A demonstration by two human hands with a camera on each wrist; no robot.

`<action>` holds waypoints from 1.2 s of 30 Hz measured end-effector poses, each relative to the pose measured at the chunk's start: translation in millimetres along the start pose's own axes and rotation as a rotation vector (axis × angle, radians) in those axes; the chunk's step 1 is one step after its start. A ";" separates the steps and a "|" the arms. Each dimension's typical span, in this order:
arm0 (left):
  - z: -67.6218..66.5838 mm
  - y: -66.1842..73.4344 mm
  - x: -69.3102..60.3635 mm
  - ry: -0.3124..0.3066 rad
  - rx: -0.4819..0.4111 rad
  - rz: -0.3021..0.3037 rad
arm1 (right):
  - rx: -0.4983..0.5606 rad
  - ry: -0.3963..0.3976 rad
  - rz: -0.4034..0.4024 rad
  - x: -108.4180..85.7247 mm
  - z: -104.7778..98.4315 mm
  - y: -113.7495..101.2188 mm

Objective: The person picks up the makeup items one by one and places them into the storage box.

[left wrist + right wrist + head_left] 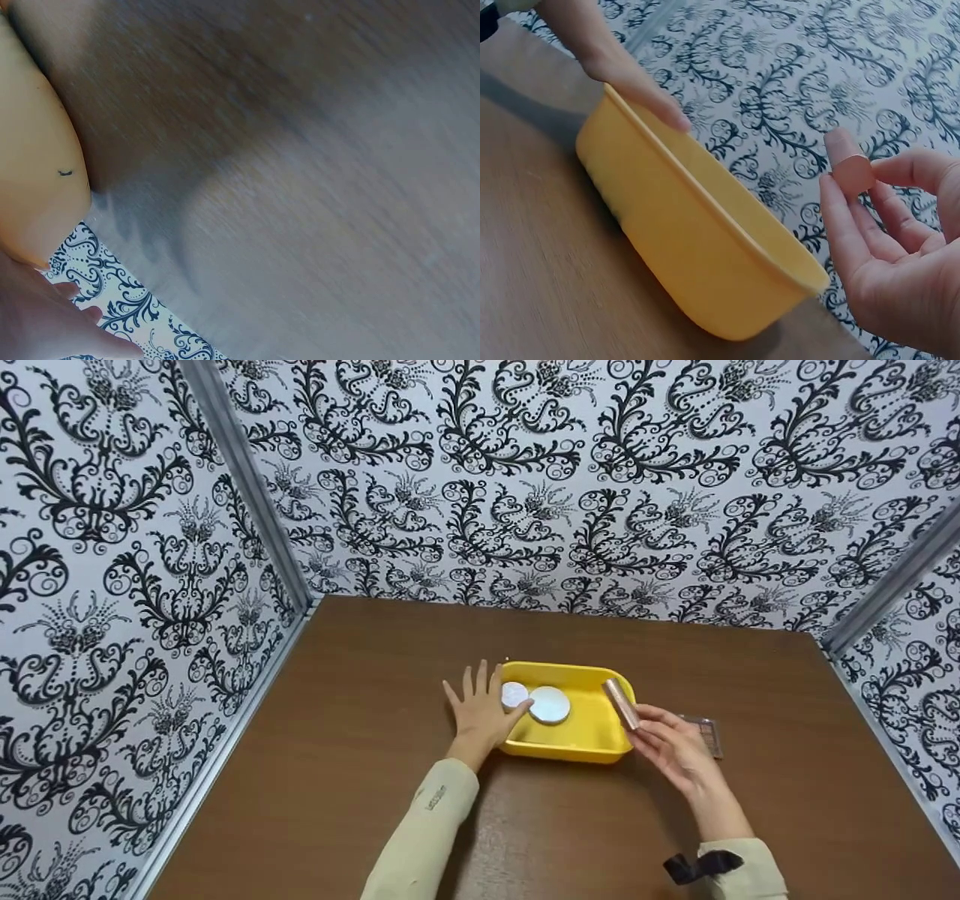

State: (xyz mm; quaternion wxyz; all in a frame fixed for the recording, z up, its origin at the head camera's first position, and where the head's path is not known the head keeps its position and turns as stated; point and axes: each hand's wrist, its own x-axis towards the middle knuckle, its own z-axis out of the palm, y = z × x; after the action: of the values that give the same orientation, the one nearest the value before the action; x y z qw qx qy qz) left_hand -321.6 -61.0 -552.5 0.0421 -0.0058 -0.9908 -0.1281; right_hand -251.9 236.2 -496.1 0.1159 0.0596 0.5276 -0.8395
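A yellow plastic basin [592, 731] stands on the table. My left hand [480, 716] rests at its left end, fingers spread and straight, with the thumb reaching over the rim. In the basin lie two round, flat white things, a larger disc [550, 706] and a smaller one [514, 694] partly covered by the hand. My right hand [679, 750] pinches a shiny rose-gold tube [621, 704] between thumb and fingertips, tilted above the basin's right end. In the right wrist view the tube [853, 176] points end-on, beside the basin's outer wall [682, 232].
A small flat palette-like case [709, 736] lies on the table just behind the right hand. The brown wooden table [360, 735] extends around the basin. Patterned black-and-white panels [525, 510] with grey metal posts [255, 487] enclose the back and sides.
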 end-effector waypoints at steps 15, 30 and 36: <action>1.1 -0.6 1.2 -0.013 0.016 -0.004 | -0.464 -0.084 -0.037 25.1 34.5 20.1; -2.8 0.7 -0.1 -0.009 0.020 -0.012 | -0.731 -0.192 -0.056 51.5 52.3 31.8; -1.7 0.7 -0.1 -0.006 0.019 -0.013 | -0.866 -0.197 0.001 58.5 57.3 32.8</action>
State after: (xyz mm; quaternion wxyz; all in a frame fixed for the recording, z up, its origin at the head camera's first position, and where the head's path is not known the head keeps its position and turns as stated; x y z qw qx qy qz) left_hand -321.3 -60.8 -550.8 0.0386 0.0008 -0.9921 -0.1190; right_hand -298.7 163.3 -512.7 0.1803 -0.0745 0.8170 -0.5426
